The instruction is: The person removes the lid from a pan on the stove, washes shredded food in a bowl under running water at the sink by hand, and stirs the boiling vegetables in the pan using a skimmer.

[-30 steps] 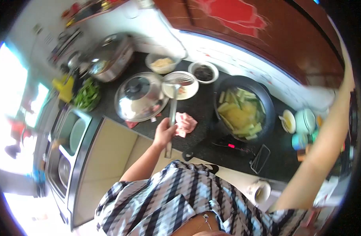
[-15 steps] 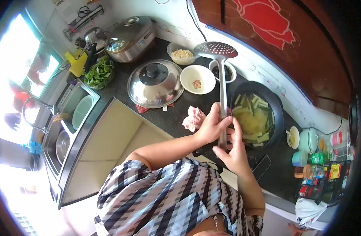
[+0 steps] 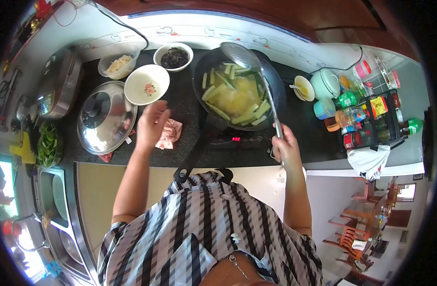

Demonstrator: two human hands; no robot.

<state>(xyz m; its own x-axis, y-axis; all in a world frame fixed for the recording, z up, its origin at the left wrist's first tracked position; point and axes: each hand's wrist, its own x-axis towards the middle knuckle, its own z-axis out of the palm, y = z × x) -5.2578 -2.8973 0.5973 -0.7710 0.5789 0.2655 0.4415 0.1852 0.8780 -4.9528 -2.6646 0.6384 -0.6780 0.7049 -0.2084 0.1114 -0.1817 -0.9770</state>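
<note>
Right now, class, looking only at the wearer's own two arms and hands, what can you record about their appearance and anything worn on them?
The left hand and right hand are gloveless, with no watch visible. The short sleeves have black, white and grey checks; the forearms are uncovered.

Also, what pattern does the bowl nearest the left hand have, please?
The white bowl has a reddish flower motif inside; the head view shows it best.

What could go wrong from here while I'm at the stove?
The wok has its handle sticking out past the counter near your shirt; a bump might swing it. The skimmer in your right hand could splash likely hot liquid. Your left hand might knock the flowered bowl beside it.
</note>
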